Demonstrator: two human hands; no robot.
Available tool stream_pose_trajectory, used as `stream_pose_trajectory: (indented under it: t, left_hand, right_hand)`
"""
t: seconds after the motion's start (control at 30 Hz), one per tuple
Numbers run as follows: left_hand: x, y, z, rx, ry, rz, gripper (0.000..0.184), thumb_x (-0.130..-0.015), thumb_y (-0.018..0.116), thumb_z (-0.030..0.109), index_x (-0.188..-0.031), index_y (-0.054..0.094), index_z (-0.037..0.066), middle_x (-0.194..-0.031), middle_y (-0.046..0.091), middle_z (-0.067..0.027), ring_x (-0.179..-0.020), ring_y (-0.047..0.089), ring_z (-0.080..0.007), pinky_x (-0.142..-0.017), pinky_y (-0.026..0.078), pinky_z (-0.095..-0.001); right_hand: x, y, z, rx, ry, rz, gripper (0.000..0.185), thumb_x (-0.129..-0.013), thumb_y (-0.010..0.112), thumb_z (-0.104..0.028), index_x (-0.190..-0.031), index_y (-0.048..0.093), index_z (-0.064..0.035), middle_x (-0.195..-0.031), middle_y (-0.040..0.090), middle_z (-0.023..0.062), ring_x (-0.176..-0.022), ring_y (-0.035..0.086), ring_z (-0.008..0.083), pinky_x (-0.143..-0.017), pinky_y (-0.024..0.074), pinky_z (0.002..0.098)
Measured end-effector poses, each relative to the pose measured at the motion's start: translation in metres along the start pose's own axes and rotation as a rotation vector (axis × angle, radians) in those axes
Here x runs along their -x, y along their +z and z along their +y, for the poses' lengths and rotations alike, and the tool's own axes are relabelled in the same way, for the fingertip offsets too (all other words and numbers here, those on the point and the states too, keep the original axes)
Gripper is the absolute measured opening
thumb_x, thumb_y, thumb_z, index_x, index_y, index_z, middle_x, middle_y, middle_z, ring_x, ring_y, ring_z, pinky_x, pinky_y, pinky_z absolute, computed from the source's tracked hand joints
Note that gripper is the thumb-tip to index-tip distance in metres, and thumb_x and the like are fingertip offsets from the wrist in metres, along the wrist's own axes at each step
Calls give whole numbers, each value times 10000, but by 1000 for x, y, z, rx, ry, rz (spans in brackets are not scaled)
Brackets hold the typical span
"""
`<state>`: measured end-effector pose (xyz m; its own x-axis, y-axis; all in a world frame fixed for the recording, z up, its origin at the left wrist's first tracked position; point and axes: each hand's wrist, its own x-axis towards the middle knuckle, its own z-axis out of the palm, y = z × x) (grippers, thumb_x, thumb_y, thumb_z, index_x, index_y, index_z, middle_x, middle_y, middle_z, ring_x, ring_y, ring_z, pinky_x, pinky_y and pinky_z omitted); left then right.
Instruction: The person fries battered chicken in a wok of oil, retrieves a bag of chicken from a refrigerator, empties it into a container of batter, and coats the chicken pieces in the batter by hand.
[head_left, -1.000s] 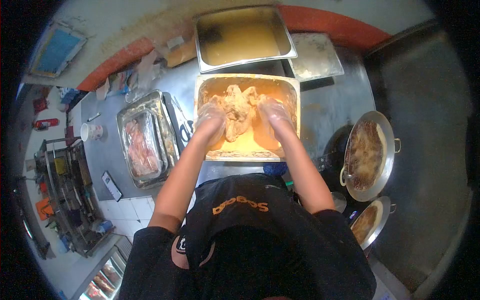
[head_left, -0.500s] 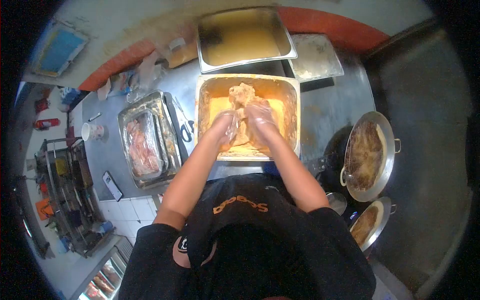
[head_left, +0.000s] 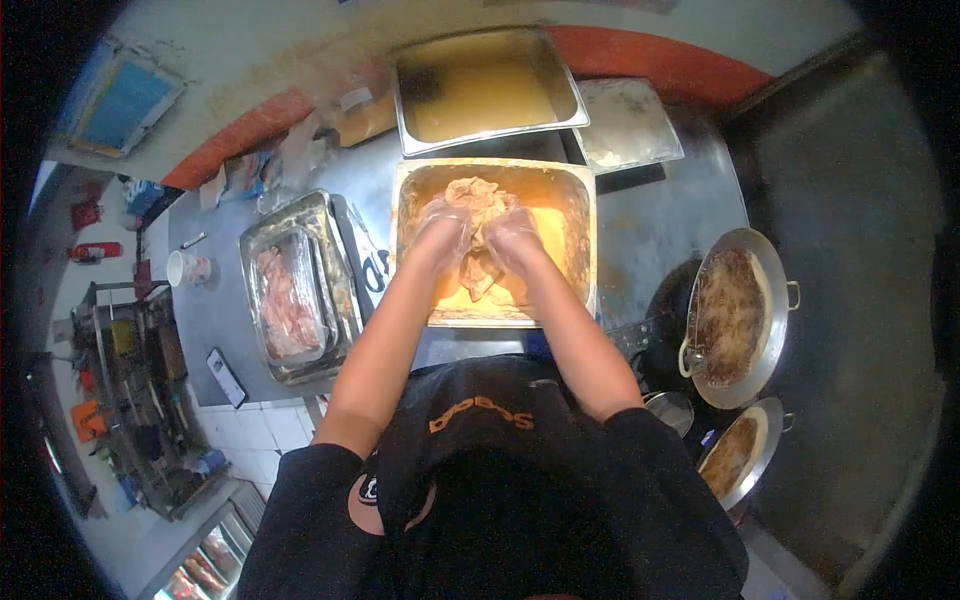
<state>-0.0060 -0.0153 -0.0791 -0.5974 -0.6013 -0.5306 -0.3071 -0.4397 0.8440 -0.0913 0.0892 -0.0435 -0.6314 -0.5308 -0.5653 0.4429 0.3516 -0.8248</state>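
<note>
Both my hands wear clear plastic gloves and work inside a deep metal pan (head_left: 588, 240) of flour. My left hand (head_left: 443, 232) closes round the left side of a clump of flour-coated chicken pieces (head_left: 478, 194). From the opposite side my right hand (head_left: 512, 236) presses on the same clump, its fingertips partly hidden by the meat. Below and between the hands, another coated piece (head_left: 480, 278) sits on the loose yellowish flour (head_left: 510, 297).
Behind stands a pan of yellowish liquid (head_left: 490, 95), beside a pale floury tray (head_left: 630, 125). At left are a tray of raw meat (head_left: 288, 295), scissors (head_left: 375, 270), a phone (head_left: 226, 377) and a cup (head_left: 188, 268). Two pans of bubbling oil (head_left: 735, 310) are at right.
My left hand has shifted up and left, my right hand slightly down and left. The chicken clump now spreads wider between them, and a piece shows more plainly below. The view shifts a little.
</note>
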Motion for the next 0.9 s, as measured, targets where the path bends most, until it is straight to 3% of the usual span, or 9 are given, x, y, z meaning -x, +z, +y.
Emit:
stream_pose_trajectory:
  t: [0.17,0.37,0.5,0.53,0.6,0.7,0.73,0.8,0.9]
  left_hand:
    - [26,-25,3,-701,401,106,325,-807,629,242,-1035,610,12,-909,654,-162,-829,630,-252,-746,500,-364]
    - [36,-22,-5,-1064,261,144,340,-773,616,177,-1067,592,10,-991,638,-245,-945,618,-394,-813,490,-432]
    - [54,-5,-1,-1130,334,189,216,-770,565,141,-913,648,2,-962,644,-256,-951,622,-385,-832,490,-434]
    - [51,-5,-3,-1127,243,90,204,-765,573,133,-900,656,6,-972,644,-253,-954,623,-376,-831,493,-428]
    - [41,-6,-18,-1112,58,-108,181,-754,587,118,-875,673,14,-992,646,-249,-962,624,-358,-830,497,-417]
    - [27,-10,-51,-1243,340,-448,203,-812,543,167,-855,656,4,-865,648,-192,-833,616,-299,-747,483,-395]
    - [31,-8,-47,-1013,225,-372,198,-821,546,167,-861,653,5,-853,643,-169,-820,609,-269,-727,480,-379]
    - [50,3,-29,-547,2,-220,188,-840,553,165,-873,647,6,-830,635,-125,-794,595,-209,-687,474,-348]
    - [68,12,-9,-244,4,-37,187,-853,579,176,-922,640,13,-844,623,-80,-781,589,-170,-652,469,-318]
  right_hand:
    - [19,-44,-14,416,-151,18,700,-705,580,51,-1369,433,-113,-756,565,43,-622,541,120,-542,449,272]
    - [9,-80,13,599,-299,73,599,-702,632,-16,-1285,528,-103,-880,620,122,-747,584,164,-670,489,324]
    - [33,-75,-6,943,-122,25,543,-712,625,-73,-1248,541,-44,-953,633,183,-871,613,231,-758,496,340]
    - [34,-69,-7,1073,-95,60,536,-717,620,-87,-1242,538,-21,-967,634,194,-897,617,248,-775,497,342]
    - [24,-62,26,928,-52,-74,530,-724,610,-116,-1228,526,23,-977,634,214,-928,620,287,-797,498,352]
    - [13,-39,54,1064,-75,-149,528,-736,598,-148,-1208,508,71,-990,633,239,-949,623,323,-795,504,374]
    - [10,-34,56,1170,-99,-154,528,-741,594,-157,-1202,503,84,-994,632,247,-952,623,331,-789,507,382]
    - [8,-37,43,896,-6,-164,531,-753,584,-173,-1228,503,51,-1004,632,253,-955,623,338,-792,505,389]
    - [31,-38,-11,824,-61,-33,535,-767,572,-188,-1267,507,-9,-1005,635,244,-939,629,325,-795,498,386]
